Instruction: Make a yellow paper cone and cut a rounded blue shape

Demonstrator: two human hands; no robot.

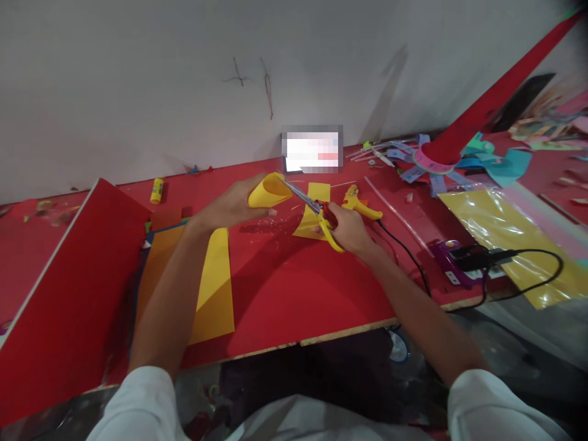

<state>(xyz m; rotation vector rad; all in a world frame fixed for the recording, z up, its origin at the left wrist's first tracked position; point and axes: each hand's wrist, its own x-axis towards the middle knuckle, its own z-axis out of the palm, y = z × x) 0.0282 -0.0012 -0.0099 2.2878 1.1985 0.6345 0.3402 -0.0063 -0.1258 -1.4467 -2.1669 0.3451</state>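
Observation:
My left hand (234,205) grips a rolled piece of yellow paper (270,192), its round end turned toward the right. In my right hand (346,228) is a pair of scissors (327,229) with yellow and red handles. The metal blades point up and left, and their tips meet the rim of the yellow roll; whether they cut into it I cannot tell. Under the scissors lies a yellow paper offcut (304,222) on the red table (294,294). A yellow glue gun (361,205) rests just beyond my right hand.
Yellow and orange sheets (215,294) lie under my left forearm, beside an upright red panel (78,275). A glue stick (157,191) stands behind. At right are a purple power strip (459,263) with cables, plastic-wrapped yellow sheets (514,239) and a red cone (496,101). A blurred-out screen (312,150) leans at the wall.

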